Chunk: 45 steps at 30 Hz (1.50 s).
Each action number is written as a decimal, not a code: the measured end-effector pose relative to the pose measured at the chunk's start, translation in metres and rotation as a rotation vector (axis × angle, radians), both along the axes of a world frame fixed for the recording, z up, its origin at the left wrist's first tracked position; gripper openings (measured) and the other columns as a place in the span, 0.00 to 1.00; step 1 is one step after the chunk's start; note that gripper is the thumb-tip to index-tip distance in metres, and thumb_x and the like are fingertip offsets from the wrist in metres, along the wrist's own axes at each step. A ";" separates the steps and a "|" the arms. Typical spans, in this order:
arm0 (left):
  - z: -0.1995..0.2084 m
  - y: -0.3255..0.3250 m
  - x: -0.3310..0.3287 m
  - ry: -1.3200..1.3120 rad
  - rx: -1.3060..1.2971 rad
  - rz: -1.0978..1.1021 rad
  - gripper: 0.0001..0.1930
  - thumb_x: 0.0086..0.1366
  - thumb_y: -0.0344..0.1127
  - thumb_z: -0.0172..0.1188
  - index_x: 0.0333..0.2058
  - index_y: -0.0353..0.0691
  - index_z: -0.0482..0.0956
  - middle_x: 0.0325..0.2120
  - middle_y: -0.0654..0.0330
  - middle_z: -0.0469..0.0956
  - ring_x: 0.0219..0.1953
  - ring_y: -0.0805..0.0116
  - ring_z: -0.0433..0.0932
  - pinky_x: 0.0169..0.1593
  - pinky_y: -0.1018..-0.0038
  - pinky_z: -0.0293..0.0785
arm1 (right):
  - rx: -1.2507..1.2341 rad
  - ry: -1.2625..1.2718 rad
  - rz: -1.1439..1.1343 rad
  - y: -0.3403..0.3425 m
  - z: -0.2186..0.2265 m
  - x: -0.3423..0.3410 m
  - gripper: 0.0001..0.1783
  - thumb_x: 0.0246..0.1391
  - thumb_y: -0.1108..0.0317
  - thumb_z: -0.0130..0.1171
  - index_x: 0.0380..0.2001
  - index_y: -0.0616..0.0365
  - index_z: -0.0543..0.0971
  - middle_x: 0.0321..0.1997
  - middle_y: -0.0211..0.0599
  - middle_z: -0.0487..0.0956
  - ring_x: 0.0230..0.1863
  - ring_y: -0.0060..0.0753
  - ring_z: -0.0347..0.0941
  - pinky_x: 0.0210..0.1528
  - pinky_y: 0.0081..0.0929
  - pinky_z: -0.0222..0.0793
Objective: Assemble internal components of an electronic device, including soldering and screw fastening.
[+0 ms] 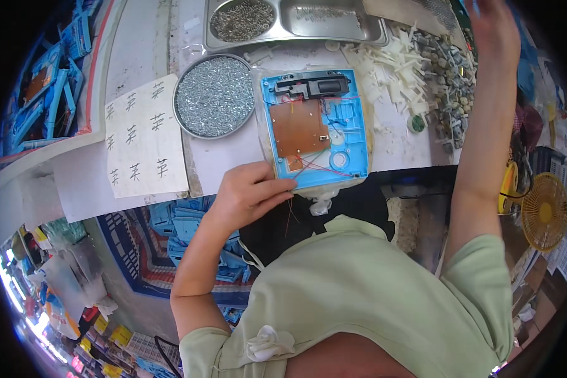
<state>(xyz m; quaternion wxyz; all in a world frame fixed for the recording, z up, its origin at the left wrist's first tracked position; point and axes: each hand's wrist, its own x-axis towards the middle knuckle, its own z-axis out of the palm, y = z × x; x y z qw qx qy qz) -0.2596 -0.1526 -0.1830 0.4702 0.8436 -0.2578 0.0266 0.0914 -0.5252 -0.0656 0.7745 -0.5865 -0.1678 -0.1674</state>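
A light-blue plastic case (363, 135) lies open side up on a clear plastic sheet at the front of the table. Inside it are a brown circuit board (299, 129), a black module (312, 86) along the far side and thin red wires (326, 179). My left hand (249, 192) is at the case's near left corner, thumb and forefinger pinched on thin wires that hang below the fingers. Stretched far to the right, my right hand (494, 28) is beyond the pile of small parts. The frame's top edge cuts off its fingers, so their hold is hidden.
A round tin of small screws (214, 94) stands left of the case, by a paper with handwriting (146, 138). Behind is a metal tray (283, 41) with small metal parts. White plastic pieces (397, 69) lie to the right. Blue cases fill a bag (132, 252) below the table.
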 end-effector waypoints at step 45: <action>0.057 0.000 0.010 0.536 0.084 -0.034 0.15 0.55 0.30 0.74 0.43 0.41 0.87 0.26 0.60 0.76 0.29 0.65 0.76 0.35 0.71 0.72 | -1.562 -0.126 -0.081 0.019 -0.092 -0.172 0.17 0.47 0.56 0.68 0.34 0.58 0.84 0.28 0.38 0.81 0.36 0.45 0.77 0.45 0.48 0.66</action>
